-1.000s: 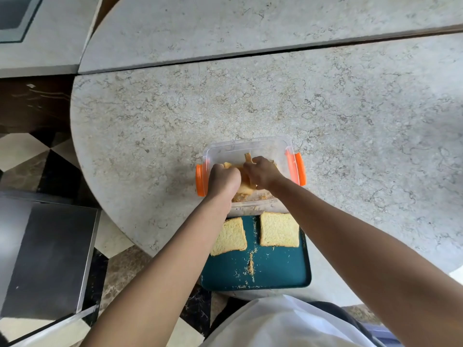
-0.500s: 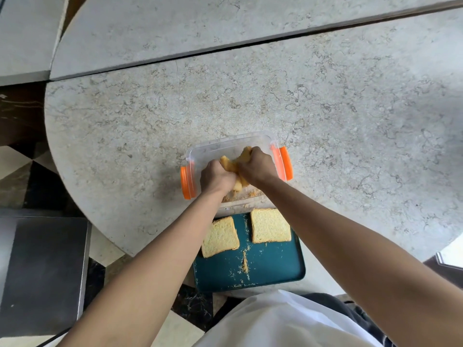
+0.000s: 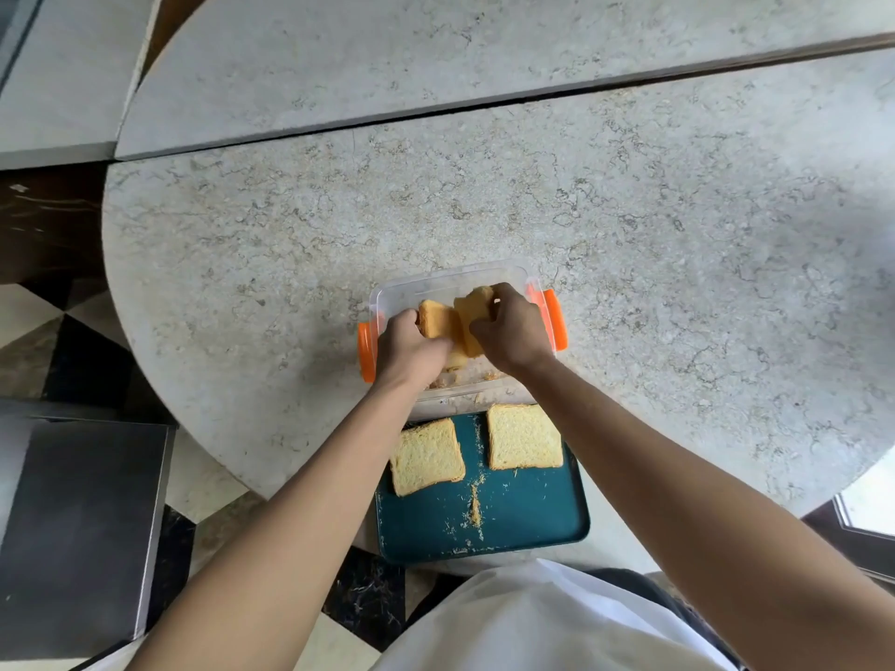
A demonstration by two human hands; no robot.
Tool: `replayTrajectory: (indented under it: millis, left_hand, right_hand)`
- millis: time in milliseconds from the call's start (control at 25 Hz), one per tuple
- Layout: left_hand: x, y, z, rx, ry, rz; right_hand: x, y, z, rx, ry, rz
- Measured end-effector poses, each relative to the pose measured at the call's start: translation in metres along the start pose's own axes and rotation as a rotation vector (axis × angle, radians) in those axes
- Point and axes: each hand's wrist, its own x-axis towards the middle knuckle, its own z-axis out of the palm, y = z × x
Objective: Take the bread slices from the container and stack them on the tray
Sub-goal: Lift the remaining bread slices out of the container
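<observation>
1. Speckled stone table (image 3: 629,234) over checkered floor.
2. Clear container (image 3: 450,283) beside teal tray (image 3: 528,515).
3. Left hand (image 3: 411,346) and right hand (image 3: 513,331) each gripping bread slices (image 3: 465,317) above the container.
4. Two slices (image 3: 523,443) flat on tray.

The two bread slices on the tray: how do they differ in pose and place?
The left slice lies turned at an angle, while the right slice lies nearly square to the tray. The left slice overhangs the tray's left edge; the right slice reaches only to the right rim. The left slice sits nearer the person. Both lie flat, apart, unstacked, with crumbs between them.
</observation>
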Motion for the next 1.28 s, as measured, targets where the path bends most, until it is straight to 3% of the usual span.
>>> replayTrajectory:
  millis: [120, 240, 320, 440, 720, 880, 1080, 1280]
  left_hand:
    - [-0.013, -0.005, -0.017, -0.141, 0.043, 0.093]
    - [-0.034, -0.01, -0.038, -0.329, 0.029, 0.164]
    - [-0.053, -0.021, -0.05, -0.465, -0.01, 0.153]
    - [-0.08, -0.055, -0.059, -0.653, -0.105, 0.087]
    - [-0.127, -0.148, -0.022, -0.616, -0.183, -0.218]
    - [-0.129, -0.172, 0.0, -0.527, -0.213, -0.291]
    - [-0.129, -0.181, 0.011, -0.315, -0.192, -0.291]
    - [-0.13, -0.179, 0.002, -0.134, -0.124, -0.222]
  right_hand:
    - [-0.022, -0.002, -0.02, 0.172, 0.104, -0.06]
    - [-0.044, 0.006, -0.043, 0.53, 0.106, 0.049]
    - [-0.062, 0.017, -0.055, 0.709, 0.087, 0.105]
    - [-0.097, 0.041, -0.061, 0.779, 0.038, 0.124]
    - [-0.161, 0.108, -0.025, 0.504, -0.12, 0.314]
    - [-0.169, 0.13, -0.003, 0.345, -0.172, 0.36]
    - [-0.168, 0.135, 0.002, -0.013, -0.038, 0.221]
    - [-0.163, 0.132, -0.002, -0.105, 0.086, 0.11]
